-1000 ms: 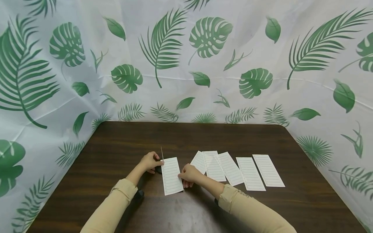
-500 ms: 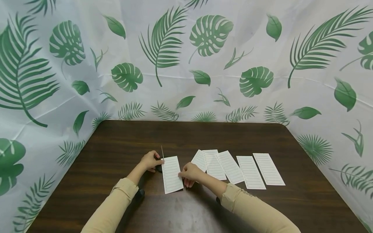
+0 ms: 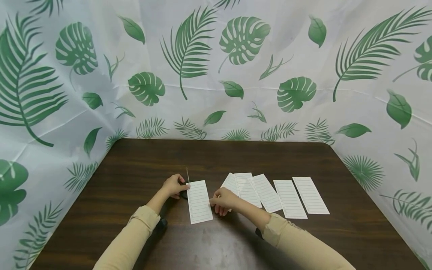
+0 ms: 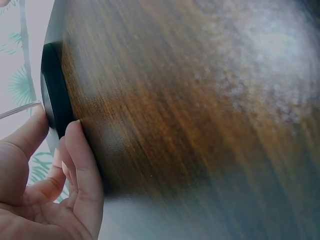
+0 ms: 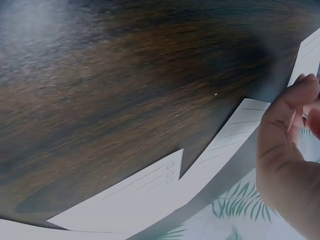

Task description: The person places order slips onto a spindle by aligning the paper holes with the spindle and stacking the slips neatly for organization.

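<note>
Lined paper slip (image 3: 199,201): a narrow white sheet, ruled across, lying flat on the dark wooden desk (image 3: 135,168) between the two hands.

Head view. The left hand (image 3: 173,185) is set at the slip's upper left corner, fingers curled about a small dark object (image 3: 183,194) from which a thin upright spike (image 3: 187,177) rises; what the object is cannot be told. The right hand (image 3: 223,200) is placed at the slip's right edge, fingers curled, apparently pinching that edge, though the contact is too small to confirm. Further slips (image 3: 270,193), about five, are fanned in a row to the right, the nearer ones overlapping. A leaf-printed curtain (image 3: 216,67) is hung around the desk.

Left wrist view. The left hand (image 4: 45,190) is seen with thumb and fingers closed against a black rounded base (image 4: 54,95); a thin pale line is seen by the thumb. The slip is not shown.

Right wrist view. The right hand (image 5: 290,150) is seen with fingers bent inward; what is held cannot be made out. Corners of the further slips (image 5: 165,190) are seen lying flat on the wood.

Handling, as judged: very light, thin, limp, easily creased or torn. A grip by pinching a long edge or corner is advised, once that edge is lifted off the desk.
</note>
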`<state>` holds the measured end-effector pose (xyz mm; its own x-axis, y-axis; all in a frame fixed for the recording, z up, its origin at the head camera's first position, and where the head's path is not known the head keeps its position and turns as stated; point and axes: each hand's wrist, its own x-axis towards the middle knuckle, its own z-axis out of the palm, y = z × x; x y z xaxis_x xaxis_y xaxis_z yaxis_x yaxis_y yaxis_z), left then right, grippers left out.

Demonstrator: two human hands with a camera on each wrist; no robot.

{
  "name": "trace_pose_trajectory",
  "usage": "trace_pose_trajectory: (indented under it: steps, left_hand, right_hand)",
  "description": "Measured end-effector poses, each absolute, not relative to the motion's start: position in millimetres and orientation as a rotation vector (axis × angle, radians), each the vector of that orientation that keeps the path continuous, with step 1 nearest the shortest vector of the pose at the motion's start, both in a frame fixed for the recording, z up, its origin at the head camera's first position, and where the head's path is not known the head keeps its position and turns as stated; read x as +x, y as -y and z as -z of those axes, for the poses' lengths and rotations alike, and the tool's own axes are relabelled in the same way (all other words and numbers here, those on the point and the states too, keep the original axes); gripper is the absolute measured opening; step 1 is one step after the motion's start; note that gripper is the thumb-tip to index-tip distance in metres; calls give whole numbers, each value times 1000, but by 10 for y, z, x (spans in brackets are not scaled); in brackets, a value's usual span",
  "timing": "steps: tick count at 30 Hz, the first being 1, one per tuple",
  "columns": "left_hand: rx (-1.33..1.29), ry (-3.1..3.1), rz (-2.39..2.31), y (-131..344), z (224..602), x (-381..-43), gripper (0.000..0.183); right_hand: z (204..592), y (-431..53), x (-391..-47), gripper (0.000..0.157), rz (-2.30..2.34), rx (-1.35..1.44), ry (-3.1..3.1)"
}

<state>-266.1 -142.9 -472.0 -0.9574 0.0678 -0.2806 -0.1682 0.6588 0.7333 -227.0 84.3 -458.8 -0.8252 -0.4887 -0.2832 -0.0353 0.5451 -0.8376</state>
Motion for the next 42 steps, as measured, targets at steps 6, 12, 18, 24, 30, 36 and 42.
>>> trace_pose_trajectory:
  steps: [6, 12, 18, 24, 30, 36, 42]
  left_hand:
    - [-107, -2597, -1176, 1435, 4731, -2635, 27]
    - [-99, -2592, -1197, 1435, 4758, -2640, 25]
    - [-95, -2598, -1187, 1432, 4727, -2635, 25]
    - [-109, -2601, -1170, 1450, 4725, -2645, 26]
    - [-114, -2606, -1164, 1473, 4736, -2646, 26]
    - [-105, -2614, -1171, 1454, 4745, -2624, 26]
    - [-95, -2618, -1183, 1406, 4702, -2627, 26]
  right_hand:
    - [4616, -922, -2255, 18, 1212, -473, -2279]
    - [4603, -1043, -2259, 18, 1218, -597, -2263]
    - [4478, -1224, -2305, 13, 1146, -752, -2359]
    - [4422, -1430, -2374, 7, 1026, -930, -2520]
    - [4514, -1635, -2423, 11, 969, -995, -2634]
    - [4586, -1791, -2457, 23, 896, -986, -2665]
    - [4531, -1907, -2504, 59, 481, -1158, -2751]
